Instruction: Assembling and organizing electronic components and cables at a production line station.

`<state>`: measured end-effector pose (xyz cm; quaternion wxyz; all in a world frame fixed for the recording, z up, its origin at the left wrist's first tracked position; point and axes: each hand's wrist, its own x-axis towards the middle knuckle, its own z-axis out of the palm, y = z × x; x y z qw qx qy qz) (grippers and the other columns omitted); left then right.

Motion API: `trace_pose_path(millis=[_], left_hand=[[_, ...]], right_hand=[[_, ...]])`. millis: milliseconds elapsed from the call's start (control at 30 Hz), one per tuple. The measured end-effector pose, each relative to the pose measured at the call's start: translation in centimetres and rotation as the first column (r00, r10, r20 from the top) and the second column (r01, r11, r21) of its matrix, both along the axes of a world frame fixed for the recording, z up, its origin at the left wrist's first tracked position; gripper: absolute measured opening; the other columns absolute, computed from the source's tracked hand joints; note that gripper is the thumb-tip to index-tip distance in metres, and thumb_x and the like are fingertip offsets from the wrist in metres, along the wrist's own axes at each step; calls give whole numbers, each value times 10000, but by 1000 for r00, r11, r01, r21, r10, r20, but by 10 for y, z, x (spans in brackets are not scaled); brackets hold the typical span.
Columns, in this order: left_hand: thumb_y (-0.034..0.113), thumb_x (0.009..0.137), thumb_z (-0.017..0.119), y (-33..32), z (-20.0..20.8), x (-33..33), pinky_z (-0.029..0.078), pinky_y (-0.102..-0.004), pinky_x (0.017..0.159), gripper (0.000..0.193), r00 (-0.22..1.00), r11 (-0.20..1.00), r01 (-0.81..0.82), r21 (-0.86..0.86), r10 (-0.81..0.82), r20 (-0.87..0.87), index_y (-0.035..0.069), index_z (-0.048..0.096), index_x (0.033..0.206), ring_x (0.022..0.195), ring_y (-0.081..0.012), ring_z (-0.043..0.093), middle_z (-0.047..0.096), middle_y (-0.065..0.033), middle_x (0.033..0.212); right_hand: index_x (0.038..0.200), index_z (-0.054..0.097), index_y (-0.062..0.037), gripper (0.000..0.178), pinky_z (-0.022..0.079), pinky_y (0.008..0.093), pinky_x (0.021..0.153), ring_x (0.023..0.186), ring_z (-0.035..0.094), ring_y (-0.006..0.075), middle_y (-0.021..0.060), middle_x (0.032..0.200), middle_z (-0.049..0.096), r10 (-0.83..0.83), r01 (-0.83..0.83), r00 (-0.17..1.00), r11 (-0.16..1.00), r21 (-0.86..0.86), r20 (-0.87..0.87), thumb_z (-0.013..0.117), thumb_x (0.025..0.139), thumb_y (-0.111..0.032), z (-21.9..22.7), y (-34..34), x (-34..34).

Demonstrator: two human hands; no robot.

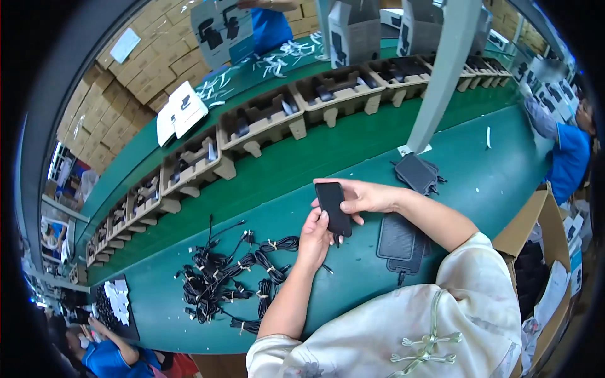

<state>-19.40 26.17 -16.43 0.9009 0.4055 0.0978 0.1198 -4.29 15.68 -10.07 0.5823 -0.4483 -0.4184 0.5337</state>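
Both my hands grip a flat black rectangular panel (333, 206) with rounded corners and a short stub of cable at its lower end. My left hand (312, 238) closes round its lower left side, thumb along the edge. My right hand (372, 196) grasps it from the right, with the thumb lying on its face. Close to my right forearm lie similar black panels (397, 238), some overlapping, and a small stack of panels (417, 172) sits farther off by a post. Left of my left forearm is a pile of coiled black cables (217, 274), several tied with light bands.
Beyond the green worktable (359, 277) runs a line of moulded brown trays (265, 133) holding black parts. A grey metal post (441, 82) stands at the table's far side. An open cardboard box (526, 220) is at my right. Co-workers in blue sit at both ends.
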Motion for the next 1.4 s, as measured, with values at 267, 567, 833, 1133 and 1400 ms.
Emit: trace_pose_path(millis=[267,567,833,1133,1400], left_hand=[[264,935,434,15,-9,-6,404,-212,490,226,967,976,213,-41,-205,150,68,466,1042,656,-130,556,577,-86,853],[250,952,387,14,-7,-8,389,-214,526,239,996,997,77,13,-76,-55,39,470,1028,631,-131,531,568,-85,819],[239,952,390,17,-11,-13,387,-212,528,227,992,996,90,3,-90,-84,47,473,1040,645,-131,536,567,-84,822],[226,952,395,26,-20,-16,395,-211,533,210,995,998,68,-7,-69,-76,53,468,1046,650,-128,541,566,-79,830],[240,940,430,25,-33,-16,415,-211,527,216,997,995,66,72,-68,22,47,462,1031,636,-121,566,572,-72,803]], right_hand=[[1060,505,-75,310,361,190,436,604,488,62,4,819,545,-28,32,999,993,-109,43,594,844,-279,-24,28,15],[853,553,6,252,408,299,651,683,508,153,61,700,542,-963,776,15,180,604,268,536,867,-245,45,79,197],[1063,595,-78,350,418,392,809,966,547,378,215,999,598,-729,890,-255,81,450,635,498,857,-344,42,87,272],[1142,542,-68,429,402,422,866,1025,505,402,243,1079,555,-311,875,-247,335,349,918,459,865,-385,35,113,307],[1037,587,-109,270,454,414,720,845,555,321,125,1015,563,92,677,-705,381,629,703,485,859,-285,8,103,243]])
